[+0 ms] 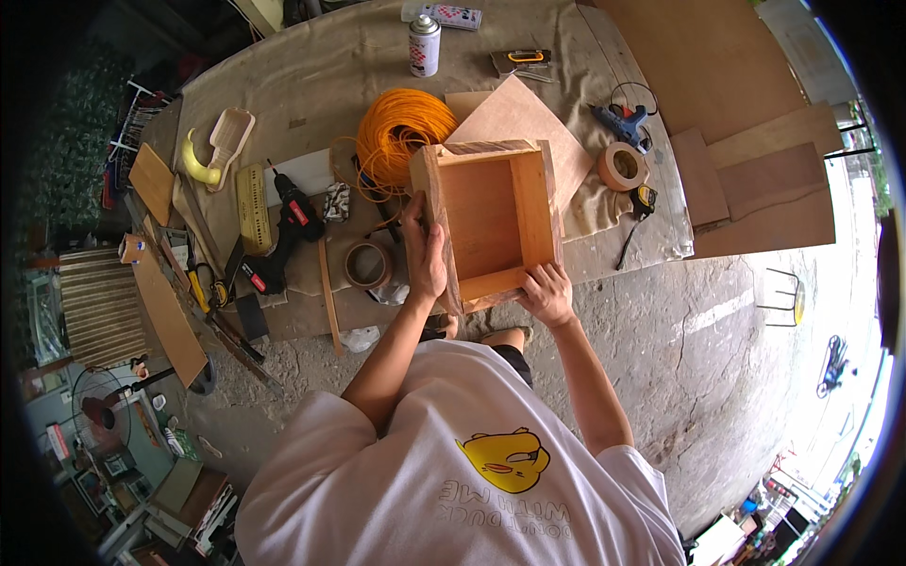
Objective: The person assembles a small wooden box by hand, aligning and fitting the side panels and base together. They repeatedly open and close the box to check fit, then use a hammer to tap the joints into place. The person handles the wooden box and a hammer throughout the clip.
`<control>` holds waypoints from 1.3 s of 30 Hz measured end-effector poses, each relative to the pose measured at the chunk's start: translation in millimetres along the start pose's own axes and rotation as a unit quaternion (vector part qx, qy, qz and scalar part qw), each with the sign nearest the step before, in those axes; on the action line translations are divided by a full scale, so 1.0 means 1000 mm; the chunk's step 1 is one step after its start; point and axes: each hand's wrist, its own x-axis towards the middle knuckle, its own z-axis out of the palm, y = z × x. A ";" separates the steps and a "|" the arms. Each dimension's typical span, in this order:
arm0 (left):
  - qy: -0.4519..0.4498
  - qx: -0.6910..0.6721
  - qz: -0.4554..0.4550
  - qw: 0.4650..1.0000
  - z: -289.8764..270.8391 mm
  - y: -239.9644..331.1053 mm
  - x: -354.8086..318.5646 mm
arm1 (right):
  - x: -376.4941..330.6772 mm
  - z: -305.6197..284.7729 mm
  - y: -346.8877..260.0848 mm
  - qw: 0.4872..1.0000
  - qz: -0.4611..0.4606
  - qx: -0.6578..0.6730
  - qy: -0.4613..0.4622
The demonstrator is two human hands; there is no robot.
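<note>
Between my hands is a rectangular wooden box (483,212), tilted so that its open side faces me and its inside shows. My left hand (424,247) grips its left wall, thumb against the wood. My right hand (546,293) closes over the near right corner, fingers curled on the rim. Behind the box lie a coil of orange cord (401,132) and a thin plywood sheet (524,127), which the box partly covers. A roll of brown tape (368,264) rests just left of my left hand.
The cloth-covered table (311,71) also bears a cordless drill (294,215), a spray can (425,47), a staple gun (525,63), a glue gun (623,123), a tape roll (623,167) and a tape measure (643,200). Wood sheets (755,179) stand right; a fan (102,411) is lower left.
</note>
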 end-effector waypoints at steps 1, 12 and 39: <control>0.001 0.002 0.001 1.000 0.000 -0.001 0.000 | 0.000 0.000 0.000 1.000 0.000 -0.005 0.002; 0.005 0.000 -0.005 1.000 -0.001 -0.006 -0.001 | 0.000 -0.002 -0.001 1.000 0.001 -0.018 -0.009; 0.001 -0.018 0.009 1.000 -0.001 -0.007 0.000 | 0.000 0.001 -0.001 1.000 0.001 0.000 0.004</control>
